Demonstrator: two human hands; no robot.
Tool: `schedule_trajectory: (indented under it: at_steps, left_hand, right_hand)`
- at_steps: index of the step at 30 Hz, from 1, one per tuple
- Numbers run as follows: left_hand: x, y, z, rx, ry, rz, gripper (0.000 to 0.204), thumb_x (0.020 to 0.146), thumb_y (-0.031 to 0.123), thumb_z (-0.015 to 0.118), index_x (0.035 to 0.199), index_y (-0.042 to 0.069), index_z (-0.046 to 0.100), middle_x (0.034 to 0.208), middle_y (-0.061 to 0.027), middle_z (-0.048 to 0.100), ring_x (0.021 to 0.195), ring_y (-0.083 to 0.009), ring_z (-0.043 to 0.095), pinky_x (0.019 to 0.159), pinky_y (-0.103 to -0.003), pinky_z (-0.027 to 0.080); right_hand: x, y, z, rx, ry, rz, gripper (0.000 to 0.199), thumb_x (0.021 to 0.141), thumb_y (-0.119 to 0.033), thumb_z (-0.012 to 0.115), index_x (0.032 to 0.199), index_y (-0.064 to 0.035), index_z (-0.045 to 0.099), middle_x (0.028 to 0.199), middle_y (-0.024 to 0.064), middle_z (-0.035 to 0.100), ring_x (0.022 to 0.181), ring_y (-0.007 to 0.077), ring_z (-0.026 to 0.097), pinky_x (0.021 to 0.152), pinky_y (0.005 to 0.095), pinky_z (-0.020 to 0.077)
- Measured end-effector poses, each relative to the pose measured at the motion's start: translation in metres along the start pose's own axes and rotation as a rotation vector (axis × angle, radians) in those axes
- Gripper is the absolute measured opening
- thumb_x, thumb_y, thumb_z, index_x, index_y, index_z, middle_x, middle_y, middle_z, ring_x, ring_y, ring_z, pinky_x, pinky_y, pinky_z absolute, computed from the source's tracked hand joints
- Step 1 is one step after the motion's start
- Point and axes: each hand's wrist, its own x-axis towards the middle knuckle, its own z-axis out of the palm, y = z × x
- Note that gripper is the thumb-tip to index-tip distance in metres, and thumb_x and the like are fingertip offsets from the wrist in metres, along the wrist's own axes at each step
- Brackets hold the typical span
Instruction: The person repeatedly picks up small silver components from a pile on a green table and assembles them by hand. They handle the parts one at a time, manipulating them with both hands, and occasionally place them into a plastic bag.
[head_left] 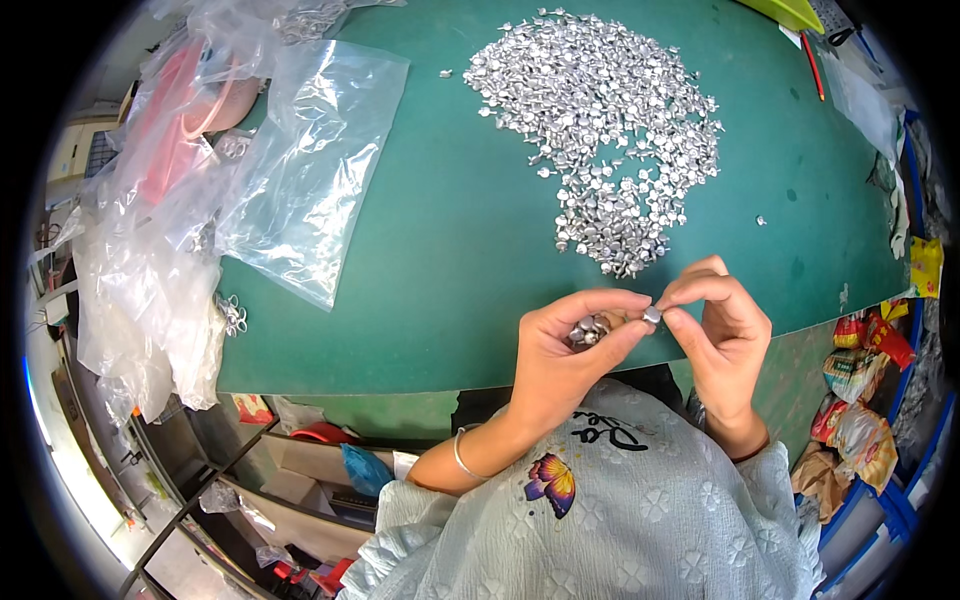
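Over the near edge of the green tabletop (460,250), my two hands meet at the fingertips. My left hand (555,350) is curled around several small silver metal pieces (587,331), which show between its thumb and fingers. My right hand (728,345) pinches a single piece (652,314) with a rounded, shiny head between thumb and forefinger, right at the left hand's fingertips. Whether the left fingertips also grip that piece, I cannot tell. Just beyond the hands spreads a large heap of similar silver pieces (600,90), many with a rounded head and short stem.
A flat clear plastic bag (320,170) lies on the table's left, beside crumpled bags (150,300) and a pink basket (225,105). One stray piece (760,220) sits right of the heap. A red pencil (812,68) and yellow-green tray (785,12) are at the far right.
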Motion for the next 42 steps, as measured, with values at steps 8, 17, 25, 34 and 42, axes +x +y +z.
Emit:
schedule_trajectory:
  at_steps: [8, 17, 25, 34, 42]
  left_hand:
    - [-0.003, 0.008, 0.0, -0.025, -0.005, -0.093, 0.015, 0.08, -0.003, 0.057, 0.094, -0.002, 0.061, 0.079, -0.0091, 0.064, 0.057, -0.0028, 0.046, 0.048, -0.016, 0.034]
    - [-0.003, 0.007, 0.001, -0.145, -0.019, -0.139, 0.01, 0.082, 0.002, 0.059, 0.091, 0.0, 0.062, 0.076, -0.0034, 0.064, 0.059, 0.0003, 0.046, 0.049, -0.014, 0.035]
    - [-0.003, 0.01, 0.0, -0.23, -0.048, -0.25, 0.013, 0.085, 0.004, 0.054, 0.095, -0.002, 0.059, 0.075, -0.0088, 0.061, 0.053, -0.0035, 0.038, 0.046, -0.019, 0.028]
    - [0.001, 0.004, -0.003, -0.09, -0.1, -0.234, 0.018, 0.086, 0.007, 0.052, 0.101, -0.002, 0.056, 0.079, -0.0086, 0.059, 0.055, -0.0041, 0.037, 0.047, -0.018, 0.028]
    - [0.006, -0.015, -0.014, -0.45, -0.012, -0.354, 0.019, 0.088, 0.01, 0.047, 0.099, -0.004, 0.055, 0.087, -0.0167, 0.061, 0.066, -0.0151, 0.056, 0.06, -0.025, 0.047]
  right_hand:
    - [-0.002, 0.0, 0.002, -0.011, 0.004, -0.029, 0.014, 0.072, 0.008, 0.063, 0.083, 0.0016, 0.059, 0.079, 0.0082, 0.06, 0.077, 0.0159, 0.052, 0.069, 0.0262, 0.0416]
    - [-0.004, -0.001, 0.001, -0.022, 0.005, -0.045, 0.016, 0.07, 0.009, 0.064, 0.083, 0.0014, 0.059, 0.079, 0.0076, 0.059, 0.076, 0.016, 0.051, 0.069, 0.0259, 0.0411]
    - [-0.004, -0.004, 0.001, -0.022, 0.008, -0.032, 0.015, 0.071, 0.009, 0.063, 0.083, 0.0016, 0.059, 0.079, 0.0069, 0.057, 0.077, 0.0152, 0.051, 0.069, 0.025, 0.0402]
    - [-0.006, 0.005, -0.001, 0.042, -0.018, 0.131, 0.014, 0.072, 0.008, 0.063, 0.084, 0.0008, 0.059, 0.079, 0.0063, 0.057, 0.077, 0.0125, 0.051, 0.07, 0.0244, 0.0402]
    - [0.026, 0.048, -0.028, -0.87, 0.119, -0.159, 0.014, 0.071, -0.007, 0.066, 0.085, -0.0039, 0.063, 0.085, 0.0078, 0.06, 0.08, 0.0253, 0.052, 0.072, 0.0331, 0.0375]
